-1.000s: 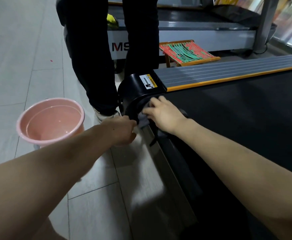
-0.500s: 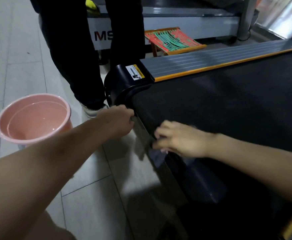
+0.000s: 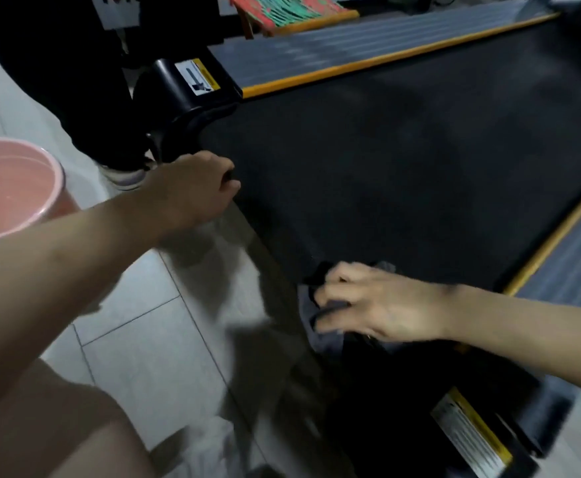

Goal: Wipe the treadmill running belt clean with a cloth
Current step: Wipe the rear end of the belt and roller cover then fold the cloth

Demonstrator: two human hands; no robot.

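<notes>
Our right hand (image 3: 382, 303) clutched the grey cloth (image 3: 320, 320) with curled fingers against the rear edge of the black belt (image 3: 403, 167), near the right-side yellow strip. Our left hand (image 3: 192, 188) gripped the same edge further along, just beside the black end cap (image 3: 182, 88). A pink bucket (image 3: 13, 191) stood on the tiled floor (image 3: 151, 357).

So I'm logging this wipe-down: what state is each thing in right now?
Left hand: grip curled on the belt's rear edge.
Right hand: pressing the cloth down.
Grey cloth: crumpled at the belt's rear edge.
Running belt: bare, dark.
Pink bucket: upright, holding water.
</notes>
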